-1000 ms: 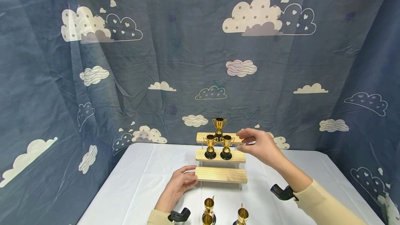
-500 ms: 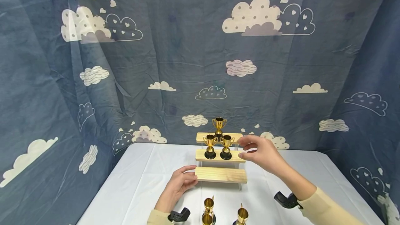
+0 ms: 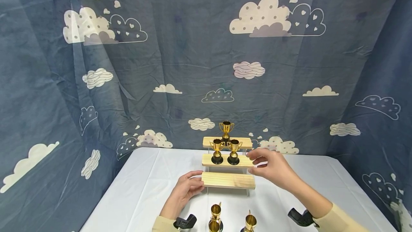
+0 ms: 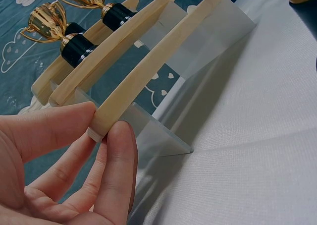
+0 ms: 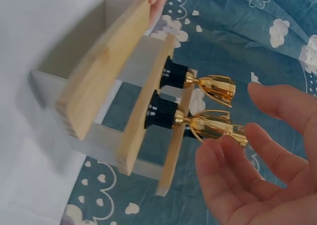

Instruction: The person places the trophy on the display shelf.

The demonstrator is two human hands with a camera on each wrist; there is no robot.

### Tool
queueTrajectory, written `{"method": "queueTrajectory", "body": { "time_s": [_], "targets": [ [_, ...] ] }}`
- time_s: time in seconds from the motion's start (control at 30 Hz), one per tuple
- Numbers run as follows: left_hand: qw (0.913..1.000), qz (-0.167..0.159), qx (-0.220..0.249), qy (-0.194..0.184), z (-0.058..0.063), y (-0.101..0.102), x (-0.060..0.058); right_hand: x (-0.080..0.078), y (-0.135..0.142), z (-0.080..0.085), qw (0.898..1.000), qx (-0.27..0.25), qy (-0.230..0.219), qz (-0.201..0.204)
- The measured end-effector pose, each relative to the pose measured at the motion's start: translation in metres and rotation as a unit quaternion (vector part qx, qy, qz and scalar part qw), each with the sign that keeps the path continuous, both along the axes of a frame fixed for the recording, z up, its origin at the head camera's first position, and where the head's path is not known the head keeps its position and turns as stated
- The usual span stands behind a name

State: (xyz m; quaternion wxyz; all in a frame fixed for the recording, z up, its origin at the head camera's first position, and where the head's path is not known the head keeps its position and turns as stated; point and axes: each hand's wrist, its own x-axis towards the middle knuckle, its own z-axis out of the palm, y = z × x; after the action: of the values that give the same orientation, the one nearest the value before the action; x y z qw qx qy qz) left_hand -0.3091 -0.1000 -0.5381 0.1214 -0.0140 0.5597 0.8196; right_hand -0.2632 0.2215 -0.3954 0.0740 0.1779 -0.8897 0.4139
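A three-tier display stand has pale wooden boards on clear side panels. My left hand point(image 3: 186, 190) pinches the left end of its lowest board point(image 3: 228, 180), thumb on one face and fingers on the other in the left wrist view. Two small gold trophy cups stand upright on the middle board point(image 3: 209, 160): a left trophy point(image 3: 217, 151) and a right trophy point(image 3: 234, 151). Behind them a third trophy point(image 3: 226, 130) stands on the top board point(image 3: 207, 141). My right hand point(image 3: 273, 165) hovers at the middle board's right end, fingers loosely curved and holding nothing.
In front of the stand, several gold trophies are partly cut off by the frame, such as a middle one point(image 3: 216, 210) and a right one point(image 3: 250, 222). A white cloth point(image 3: 154, 174) covers the table. A blue cloud-print curtain point(image 3: 193, 56) hangs behind.
My right hand has moved down, from beside the top board to the middle board's right end. My left hand keeps its pinch on the lowest board, and the trophies stay put.
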Motion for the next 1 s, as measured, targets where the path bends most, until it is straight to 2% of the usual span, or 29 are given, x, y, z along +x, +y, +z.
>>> {"method": "queueTrajectory", "body": {
  "time_s": [0.5,0.87,1.0],
  "targets": [
    [1.0,0.0,-0.002,-0.002,0.0,0.001,-0.001,0.016,0.007,-0.017,0.999,-0.006,-0.03,0.027],
    [0.9999,0.005,-0.01,0.002,0.0,0.001,0.0,0.03,0.009,-0.028,0.993,-0.047,-0.062,0.085],
    [0.9999,0.004,-0.015,0.002,0.0,0.0,0.001,0.036,0.01,-0.034,0.991,-0.046,-0.061,0.106]
  ]
}}
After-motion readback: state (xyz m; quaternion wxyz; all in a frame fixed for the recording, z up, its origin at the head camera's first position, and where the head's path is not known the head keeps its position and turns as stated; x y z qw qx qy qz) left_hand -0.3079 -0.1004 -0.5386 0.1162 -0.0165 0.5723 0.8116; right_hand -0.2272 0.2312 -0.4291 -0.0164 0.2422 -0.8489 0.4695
